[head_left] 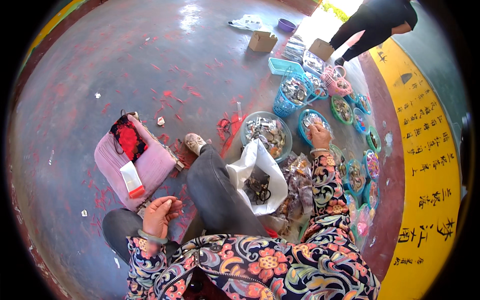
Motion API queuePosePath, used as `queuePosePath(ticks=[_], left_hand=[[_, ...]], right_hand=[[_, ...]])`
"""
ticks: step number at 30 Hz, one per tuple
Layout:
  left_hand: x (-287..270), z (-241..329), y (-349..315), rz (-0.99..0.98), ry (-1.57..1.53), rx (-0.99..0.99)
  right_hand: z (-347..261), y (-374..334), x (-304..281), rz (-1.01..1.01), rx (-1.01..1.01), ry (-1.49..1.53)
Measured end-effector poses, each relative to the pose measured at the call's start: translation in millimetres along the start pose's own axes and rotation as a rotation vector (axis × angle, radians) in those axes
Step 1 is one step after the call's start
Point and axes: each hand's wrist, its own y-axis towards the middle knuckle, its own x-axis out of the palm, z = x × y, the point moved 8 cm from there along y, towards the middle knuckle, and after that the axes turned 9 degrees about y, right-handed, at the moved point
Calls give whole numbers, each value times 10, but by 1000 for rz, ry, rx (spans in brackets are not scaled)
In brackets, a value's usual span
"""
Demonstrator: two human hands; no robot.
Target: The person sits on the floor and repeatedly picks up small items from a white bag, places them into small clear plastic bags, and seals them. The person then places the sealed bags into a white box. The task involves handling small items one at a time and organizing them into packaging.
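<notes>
My right hand reaches over a round blue basket of small shiny packets. Its fingers are bent together against them, and what lies between the fingertips is hidden. Above my left thigh, my left hand is held with curled fingers, thumb close to the index finger; anything in it is too small to make out. Between my legs and right arm stands an open white bag with dark looped items inside. Just beyond it, a large clear tub holds many small metallic-looking pieces.
A pink padded seat at the left bears a white-and-red box and a red-and-black cloth. More baskets line the right side, beside a yellow wall band. Cardboard boxes and a standing person are farther off.
</notes>
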Motion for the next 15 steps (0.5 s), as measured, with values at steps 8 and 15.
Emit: queuePosePath(ticks=[8,15], left_hand=[[-22,-50,-3,-19,18,-9],[-60,-81,-4,-10,2,-10]], right_hand=[[-325,-896,-336,45,20,133],[-221,-1271,-354,60,30,237]])
